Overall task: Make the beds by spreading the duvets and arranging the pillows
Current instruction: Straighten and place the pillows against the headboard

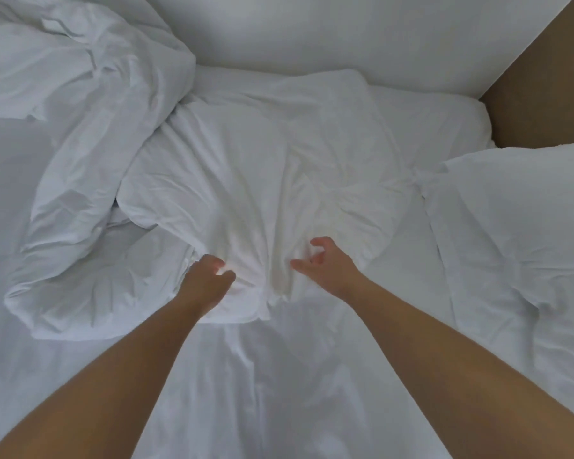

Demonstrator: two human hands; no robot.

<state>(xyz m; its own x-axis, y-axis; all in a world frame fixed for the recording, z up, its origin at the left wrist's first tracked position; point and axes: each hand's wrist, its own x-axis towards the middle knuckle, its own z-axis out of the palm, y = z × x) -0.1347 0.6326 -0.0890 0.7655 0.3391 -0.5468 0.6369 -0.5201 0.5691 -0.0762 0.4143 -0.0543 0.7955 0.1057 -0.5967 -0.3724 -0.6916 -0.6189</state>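
A white wall point(312, 28) and a brown panel point(544, 94) at two o'clock back a bed point(279, 392) whose creased white sheet fills the lower frame. The duvet point(252, 167) lies unspread, bunched in a heap from ten o'clock down to the centre, its near edge puckered into folds at the middle of the picture. What looks like a pillow point(517, 207) sits plump at three o'clock, just beside the duvet. Whether a second one lies under the bedding near one o'clock cannot be told.

Both bare arms reach in from six o'clock. The left hand point(209, 276) curls its fingers into a fold at the duvet's near edge, apparently pinching the cloth. The right hand point(318, 263), just beside it toward three o'clock, is spread in a loose claw over the fabric with nothing yet gathered in it.

The duvet looks soft, bulky and light for its size. It will likely sag and drag rather than slide as one piece, and its smooth cotton cover may slip through a shallow pinch. The better hold is probably a full fistful at the hem, the hands set well apart toward the corners, so a lift and shake can carry it flat. It is not fragile.

No brand, label or writing can be read anywhere — every surface is plain white.
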